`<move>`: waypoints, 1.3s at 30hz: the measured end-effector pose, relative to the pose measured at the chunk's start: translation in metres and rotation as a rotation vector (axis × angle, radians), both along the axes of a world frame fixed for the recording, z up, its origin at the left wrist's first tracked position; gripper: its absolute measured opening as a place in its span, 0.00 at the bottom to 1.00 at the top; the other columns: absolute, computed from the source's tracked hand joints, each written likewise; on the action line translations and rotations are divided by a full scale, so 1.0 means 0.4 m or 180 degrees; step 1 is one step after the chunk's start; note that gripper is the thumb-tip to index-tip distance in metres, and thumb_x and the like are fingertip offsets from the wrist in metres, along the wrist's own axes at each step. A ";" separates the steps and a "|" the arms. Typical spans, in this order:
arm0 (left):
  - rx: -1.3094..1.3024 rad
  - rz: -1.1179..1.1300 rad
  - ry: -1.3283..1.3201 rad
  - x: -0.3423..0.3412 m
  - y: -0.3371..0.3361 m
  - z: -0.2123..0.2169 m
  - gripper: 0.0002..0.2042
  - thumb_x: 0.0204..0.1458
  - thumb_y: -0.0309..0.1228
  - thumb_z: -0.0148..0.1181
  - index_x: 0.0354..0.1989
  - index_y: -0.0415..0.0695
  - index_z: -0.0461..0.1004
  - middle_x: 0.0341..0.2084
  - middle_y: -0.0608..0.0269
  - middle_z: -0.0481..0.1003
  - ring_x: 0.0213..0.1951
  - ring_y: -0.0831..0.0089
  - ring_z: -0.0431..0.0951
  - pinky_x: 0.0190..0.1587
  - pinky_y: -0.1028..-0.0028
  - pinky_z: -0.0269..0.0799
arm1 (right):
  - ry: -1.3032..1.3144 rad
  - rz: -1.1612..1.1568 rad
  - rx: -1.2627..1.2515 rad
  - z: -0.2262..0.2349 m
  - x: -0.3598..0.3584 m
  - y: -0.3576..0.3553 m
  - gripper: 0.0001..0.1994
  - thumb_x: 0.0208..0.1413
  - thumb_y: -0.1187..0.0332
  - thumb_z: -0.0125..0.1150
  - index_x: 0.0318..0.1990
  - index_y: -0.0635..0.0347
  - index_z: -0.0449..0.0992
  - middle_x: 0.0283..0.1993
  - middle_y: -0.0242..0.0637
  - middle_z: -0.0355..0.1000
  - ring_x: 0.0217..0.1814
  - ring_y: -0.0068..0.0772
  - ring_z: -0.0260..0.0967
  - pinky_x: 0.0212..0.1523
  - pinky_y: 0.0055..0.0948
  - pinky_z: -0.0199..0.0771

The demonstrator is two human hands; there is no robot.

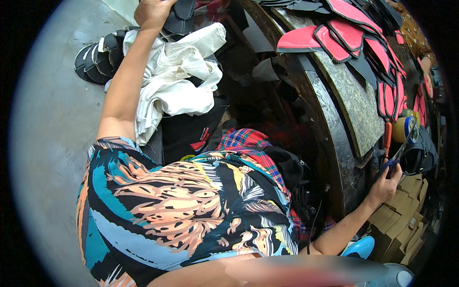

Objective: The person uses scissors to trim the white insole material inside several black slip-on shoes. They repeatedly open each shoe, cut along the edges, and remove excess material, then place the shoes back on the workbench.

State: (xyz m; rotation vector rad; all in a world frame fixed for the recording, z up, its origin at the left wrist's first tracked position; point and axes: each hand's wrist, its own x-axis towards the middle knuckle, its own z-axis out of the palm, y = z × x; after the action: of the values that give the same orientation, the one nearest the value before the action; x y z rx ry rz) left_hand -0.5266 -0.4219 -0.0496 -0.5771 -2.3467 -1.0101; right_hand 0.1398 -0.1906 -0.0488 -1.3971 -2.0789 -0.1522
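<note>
Black shoe pieces [180,16]; white cloth [177,76]; red-and-black cut panels [346,36]; plaid red-blue fabric [248,143]; speckled grey stone worktop [356,105]

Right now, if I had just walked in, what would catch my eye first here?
Probably the red and black cut pieces fanned across the stone-topped bench at upper right. Next, the crumpled white cloth on the floor beside the left arm, whose left hand grips a black piece at the top. The right hand holds blue-handled scissors at right.

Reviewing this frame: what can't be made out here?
Head view:
- Left hand: fingers cut off by the top edge, gripping a black shoe piece.
- Right hand: tool it grips, apparently scissors, small and dark near the rim.
- Lower centre: blurred patch.
- Under the stone-topped table: in shadow.
</note>
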 end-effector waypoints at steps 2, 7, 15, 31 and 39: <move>0.0341 -0.0455 0.0730 0.055 -0.002 0.032 0.49 0.40 0.34 0.78 0.72 0.55 0.54 0.49 0.42 0.79 0.49 0.45 0.81 0.52 0.57 0.78 | -0.0157 -0.0123 0.0127 -0.005 0.002 0.003 0.16 0.64 0.63 0.64 0.55 0.60 0.76 0.49 0.41 0.82 0.52 0.39 0.80 0.50 0.33 0.76; 0.0723 -0.1147 0.1652 0.188 -0.001 0.128 0.47 0.39 0.29 0.78 0.71 0.44 0.58 0.57 0.45 0.75 0.57 0.55 0.78 0.59 0.62 0.74 | 0.0105 0.0145 0.0198 -0.017 0.005 0.012 0.18 0.65 0.60 0.63 0.56 0.62 0.75 0.51 0.42 0.82 0.54 0.39 0.80 0.52 0.33 0.76; 0.0940 -0.3837 0.0825 0.313 0.030 0.279 0.52 0.35 0.24 0.80 0.72 0.40 0.54 0.64 0.52 0.66 0.63 0.64 0.70 0.67 0.63 0.66 | 0.0555 0.0263 0.0169 -0.021 -0.011 0.006 0.17 0.66 0.62 0.62 0.56 0.61 0.74 0.47 0.38 0.84 0.50 0.32 0.81 0.50 0.28 0.76; -0.2309 -0.6645 0.0179 0.653 0.539 0.398 0.50 0.39 0.39 0.76 0.74 0.45 0.57 0.65 0.43 0.67 0.65 0.55 0.69 0.68 0.58 0.65 | 0.1711 0.0855 0.0471 -0.024 -0.021 0.009 0.23 0.71 0.50 0.52 0.52 0.67 0.70 0.45 0.38 0.78 0.40 0.24 0.70 0.50 0.24 0.70; -0.2517 -0.5856 0.1936 0.812 0.712 0.398 0.40 0.45 0.45 0.73 0.67 0.44 0.63 0.61 0.43 0.69 0.61 0.52 0.71 0.62 0.57 0.69 | 0.1983 0.1401 -0.0068 -0.024 -0.058 0.010 0.25 0.70 0.49 0.54 0.51 0.68 0.68 0.47 0.38 0.78 0.43 0.26 0.75 0.44 0.23 0.76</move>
State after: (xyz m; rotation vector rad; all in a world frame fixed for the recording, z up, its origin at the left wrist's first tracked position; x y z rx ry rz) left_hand -0.2017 -0.1373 0.1096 -2.9755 -1.0354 -0.1462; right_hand 0.1166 -0.1864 -0.0584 -0.8168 -1.7880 0.4345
